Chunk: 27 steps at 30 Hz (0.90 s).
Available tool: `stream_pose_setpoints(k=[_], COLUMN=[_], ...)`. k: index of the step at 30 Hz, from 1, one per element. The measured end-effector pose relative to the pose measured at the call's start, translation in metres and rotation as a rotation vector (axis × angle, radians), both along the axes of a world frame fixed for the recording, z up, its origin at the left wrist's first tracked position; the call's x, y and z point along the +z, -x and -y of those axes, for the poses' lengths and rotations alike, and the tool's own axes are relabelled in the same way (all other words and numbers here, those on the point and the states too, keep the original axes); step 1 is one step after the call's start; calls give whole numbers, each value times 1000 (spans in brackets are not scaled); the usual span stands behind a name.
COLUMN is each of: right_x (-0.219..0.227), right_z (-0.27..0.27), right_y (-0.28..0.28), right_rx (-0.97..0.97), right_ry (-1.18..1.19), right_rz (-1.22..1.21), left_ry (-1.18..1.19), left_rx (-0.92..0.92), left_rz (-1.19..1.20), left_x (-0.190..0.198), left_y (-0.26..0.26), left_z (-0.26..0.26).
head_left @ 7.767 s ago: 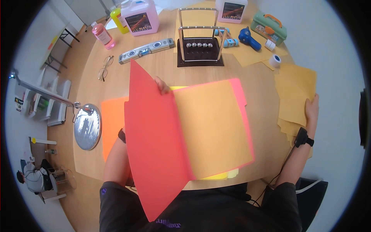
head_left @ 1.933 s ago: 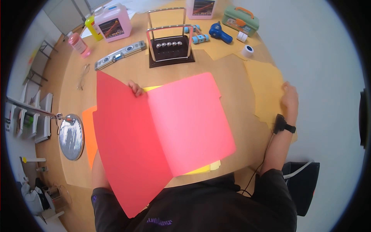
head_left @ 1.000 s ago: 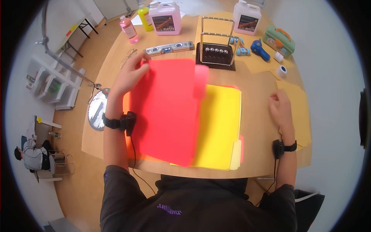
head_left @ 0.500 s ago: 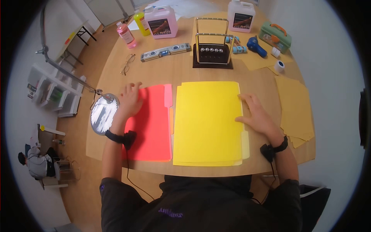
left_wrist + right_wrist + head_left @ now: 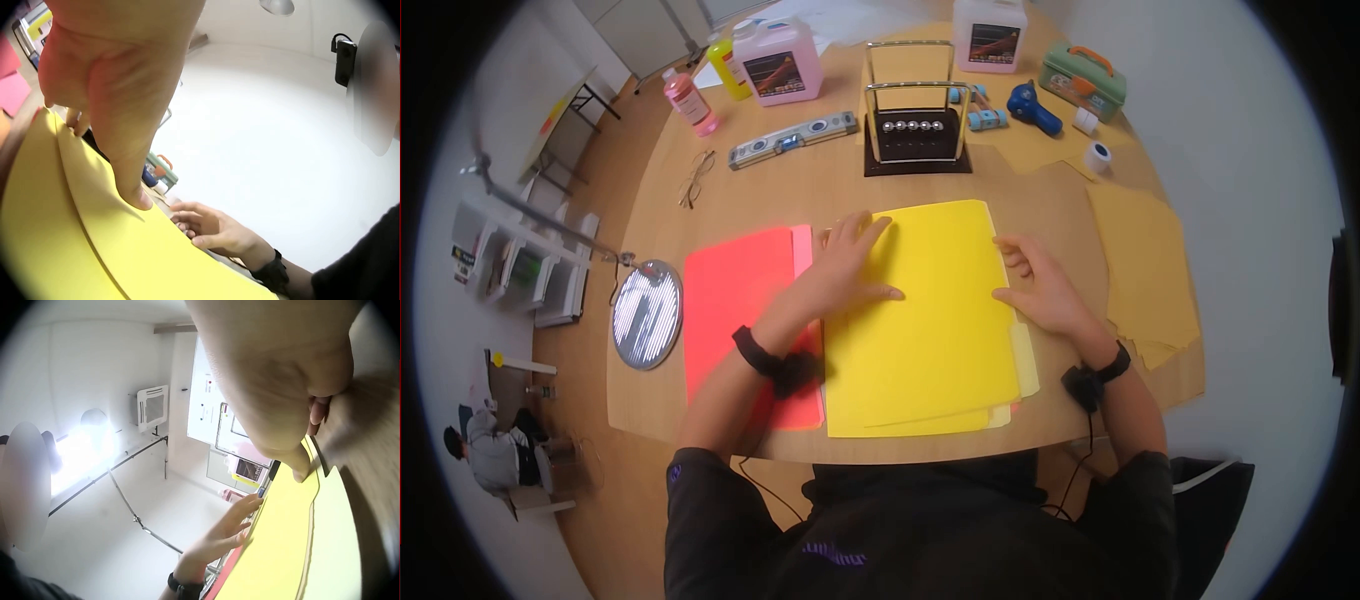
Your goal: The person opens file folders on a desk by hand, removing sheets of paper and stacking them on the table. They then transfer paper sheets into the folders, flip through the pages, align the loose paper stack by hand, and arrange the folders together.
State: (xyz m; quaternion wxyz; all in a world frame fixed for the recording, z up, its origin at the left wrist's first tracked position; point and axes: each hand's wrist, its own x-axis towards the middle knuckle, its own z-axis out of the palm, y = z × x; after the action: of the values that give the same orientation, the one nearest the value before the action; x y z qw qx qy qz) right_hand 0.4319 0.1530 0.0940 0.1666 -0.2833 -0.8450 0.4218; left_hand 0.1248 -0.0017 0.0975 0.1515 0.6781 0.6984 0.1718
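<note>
A yellow folder (image 5: 930, 330) lies before me on a stack; another yellow sheet shows below its lower edge, and a pale yellow tab (image 5: 1024, 358) juts out at its right. My left hand (image 5: 840, 270) reaches over its left side, fingers spread, thumb and index tips over the yellow surface. At the right edge is my right hand (image 5: 1045, 290), its thumb overlapping the folder and the other fingers loosely bent beside the edge. In the right wrist view that thumb lies on the yellow surface. A red folder (image 5: 735, 290) lies left of the stack, partly hidden by my left arm.
Behind stand a Newton's cradle (image 5: 915, 140), a spirit level (image 5: 793, 140) and glasses (image 5: 696, 180). Pink jugs (image 5: 778, 62) and bottles are at the back. Brown paper sheets (image 5: 1145, 270) lie at the right, a round lamp base (image 5: 646, 315) at the left.
The red folder went from over the yellow stack to the left and was let go. My left hand then moved right onto the yellow folder; my right hand came from the brown paper to its edge.
</note>
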Motion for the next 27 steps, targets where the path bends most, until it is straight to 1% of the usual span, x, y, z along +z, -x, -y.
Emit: stream_pose_setpoints(k=[2, 5, 9, 11, 12, 14, 15, 17, 18, 20, 21, 23, 24, 26, 27], right_x=[0, 7, 3, 0, -4, -11, -13, -14, -11, -5, -10, -19, -19, -21, -20], right_z=[-1, 0, 0, -1, -2, -5, -5, -8, -8, -4, -4, -9, -10, -11, -11], right_y=[-1, 1, 2, 4, 5, 3, 2, 2, 2, 0, -1, -1, -1, 1, 3], right_rx=[11, -24, 30, -7, 6, -39, -33, -11, -9, -11, -2, -36, -17, -19, -9], right_ry=[-15, 64, -40, 35, 35, 200, 205, 193, 195, 120, 127, 163, 163, 174, 176], right_rz=[-12, 43, 30, -39, -37, -132, -128, -124, -126, -15, -14, -47, -56, -59, -64], left_ry=[42, 46, 33, 3, 2, -55, -52, -52, -50, -120, -113, -222, -226, -261, -260], left_rx=[-12, -46, -45, 33, 46, 132, 139, 121, 123, 34, 44, 44, 61, -38, -29], left_rz=[-92, -45, -41, 14, 16, 163, 166, 302, 300, 235, 235, 306, 294, 391, 384], left_x=[0, 1, 15, 20, 20, 18, 16, 11, 9, 2, -3, -9, -11, -11, -10], left_y=[-9, -6, -6, -14, -15, -14, -13, -9, -7, -4, -3, 2, 9, 23, 26], left_z=[-4, -1, 0, 3, 3, 0, 1, -1, -3, -1, 0, -2, -3, -4, -3])
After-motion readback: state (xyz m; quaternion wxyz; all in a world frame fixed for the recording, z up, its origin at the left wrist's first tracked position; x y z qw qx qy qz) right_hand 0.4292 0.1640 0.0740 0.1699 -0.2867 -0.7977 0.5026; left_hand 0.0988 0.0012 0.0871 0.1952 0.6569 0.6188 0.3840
